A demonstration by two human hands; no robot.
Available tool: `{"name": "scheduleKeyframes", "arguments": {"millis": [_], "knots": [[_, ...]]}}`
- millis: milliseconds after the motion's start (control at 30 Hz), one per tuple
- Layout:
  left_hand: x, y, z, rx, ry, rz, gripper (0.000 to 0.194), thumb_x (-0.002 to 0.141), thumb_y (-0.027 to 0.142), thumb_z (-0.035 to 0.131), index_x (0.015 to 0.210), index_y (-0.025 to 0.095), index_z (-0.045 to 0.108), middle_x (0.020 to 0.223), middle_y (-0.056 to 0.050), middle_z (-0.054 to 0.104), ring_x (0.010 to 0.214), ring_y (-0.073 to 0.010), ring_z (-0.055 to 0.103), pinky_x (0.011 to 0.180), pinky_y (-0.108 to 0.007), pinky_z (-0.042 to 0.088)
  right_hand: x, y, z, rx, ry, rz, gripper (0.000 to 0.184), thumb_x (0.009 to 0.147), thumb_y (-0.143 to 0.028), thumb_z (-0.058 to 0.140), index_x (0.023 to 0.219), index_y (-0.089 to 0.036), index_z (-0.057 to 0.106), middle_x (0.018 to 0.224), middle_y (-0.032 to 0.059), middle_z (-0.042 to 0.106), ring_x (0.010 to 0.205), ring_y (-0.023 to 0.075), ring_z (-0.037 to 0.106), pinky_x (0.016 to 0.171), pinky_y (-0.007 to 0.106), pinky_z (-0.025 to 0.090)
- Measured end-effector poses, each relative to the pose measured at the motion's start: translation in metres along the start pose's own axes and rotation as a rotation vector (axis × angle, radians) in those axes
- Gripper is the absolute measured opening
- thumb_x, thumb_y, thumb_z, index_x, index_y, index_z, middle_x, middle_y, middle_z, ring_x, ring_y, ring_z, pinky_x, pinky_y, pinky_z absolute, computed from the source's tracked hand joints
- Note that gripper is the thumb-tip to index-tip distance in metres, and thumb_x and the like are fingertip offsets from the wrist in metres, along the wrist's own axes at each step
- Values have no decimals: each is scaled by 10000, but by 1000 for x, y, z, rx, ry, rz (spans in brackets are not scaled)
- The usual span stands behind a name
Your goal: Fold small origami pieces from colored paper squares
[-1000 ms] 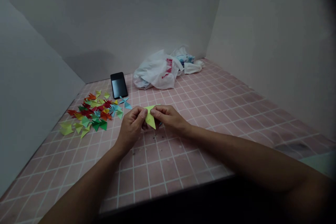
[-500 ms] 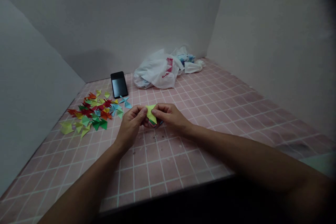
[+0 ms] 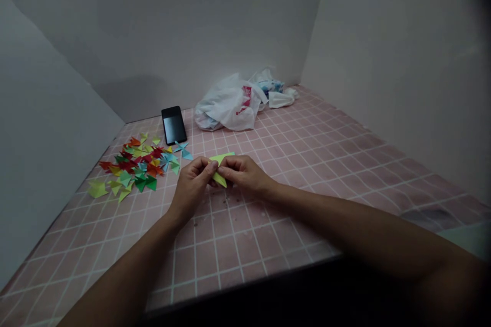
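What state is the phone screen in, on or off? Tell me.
Off, it seems. The phone lies flat on the tiled table with a dark screen, showing only a faint grey reflection.

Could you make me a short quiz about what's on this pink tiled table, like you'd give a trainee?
1. True or false: both the left hand and the right hand pinch the yellow-green folded paper.
2. What lies just beyond the pile of coloured paper shapes, toward the back wall? A) scissors B) a dark phone C) a cup
3. Fill in: the white plastic bag lies at the ____ of the tiled table, near the corner of the walls.

Key: 1 true; 2 B; 3 back.
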State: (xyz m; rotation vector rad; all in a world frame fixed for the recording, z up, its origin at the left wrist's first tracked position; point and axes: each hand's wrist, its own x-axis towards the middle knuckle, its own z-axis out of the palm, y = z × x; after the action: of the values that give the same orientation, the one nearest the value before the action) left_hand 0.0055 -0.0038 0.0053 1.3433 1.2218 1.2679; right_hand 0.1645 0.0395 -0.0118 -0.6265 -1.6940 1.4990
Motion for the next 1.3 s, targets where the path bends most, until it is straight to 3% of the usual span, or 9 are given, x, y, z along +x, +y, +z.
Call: {"name": "scheduleKeyframes", "arguments": {"millis": [100, 233, 400, 567, 800, 967, 1167, 1300], "knots": [[0, -3, -1, -2, 57, 22, 280, 829, 399, 735, 723, 167, 620, 647, 24, 606, 572, -107, 603, 579, -223, 516, -2, 1, 3, 64, -54, 71, 346, 906, -441, 578, 683, -179, 549, 591, -25, 533, 516, 87, 482, 495, 222, 376], [-1, -6, 2, -123, 126, -55, 315, 764, 420, 782, 685, 174, 602, 604, 40, 583, 532, -96, 571, 541, -211, 496, -6, 2, 8, 137, -49, 160, 308, 859, -400, 636, 673, -185, 517, 570, -44, 490, 478, 77, 420, 446, 217, 307], [-2, -6, 7, -233, 224, -64, 337, 699, 426, 820, 659, 164, 613, 569, 49, 566, 495, -74, 526, 515, -194, 465, -4, 1, 5, -12, -8, 60, 268, 865, -310, 590, 644, -179, 518, 599, -26, 522, 532, 82, 439, 496, 220, 329], [3, -5, 1, -141, 182, -52, 297, 723, 404, 798, 686, 151, 647, 605, 25, 617, 515, -83, 549, 547, -211, 471, 7, 0, -10, -55, 134, 64, 203, 829, -298, 624, 682, -176, 555, 610, -32, 546, 556, 97, 492, 521, 220, 394], [6, -5, -3, -113, 125, -51, 269, 714, 363, 791, 708, 149, 628, 672, 20, 637, 525, -85, 572, 548, -219, 478, 13, -3, -20, 55, 146, 137, 180, 831, -295, 646, 720, -170, 580, 546, -42, 560, 482, 82, 507, 483, 202, 400], [6, -5, -4, -24, 78, -48, 260, 742, 376, 780, 749, 147, 657, 663, 20, 632, 540, -91, 574, 546, -210, 474, 14, -7, -22, -16, 117, 54, 108, 809, -229, 653, 744, -159, 603, 562, -50, 556, 502, 79, 509, 504, 197, 398], [3, -6, -2, -60, 196, 62, 245, 784, 376, 764, 770, 156, 657, 648, 25, 629, 576, -102, 598, 588, -219, 516, 12, -9, -17, 72, 148, 19, 214, 874, -357, 622, 797, -161, 590, 650, -35, 599, 499, 71, 527, 507, 201, 432], [0, -7, 1, -32, 205, 99, 266, 781, 391, 781, 790, 157, 654, 703, 17, 646, 623, -124, 641, 625, -255, 563, 9, -6, -12, 101, 153, 60, 177, 826, -306, 669, 777, -151, 600, 588, -45, 580, 499, 80, 531, 504, 199, 429]]}}
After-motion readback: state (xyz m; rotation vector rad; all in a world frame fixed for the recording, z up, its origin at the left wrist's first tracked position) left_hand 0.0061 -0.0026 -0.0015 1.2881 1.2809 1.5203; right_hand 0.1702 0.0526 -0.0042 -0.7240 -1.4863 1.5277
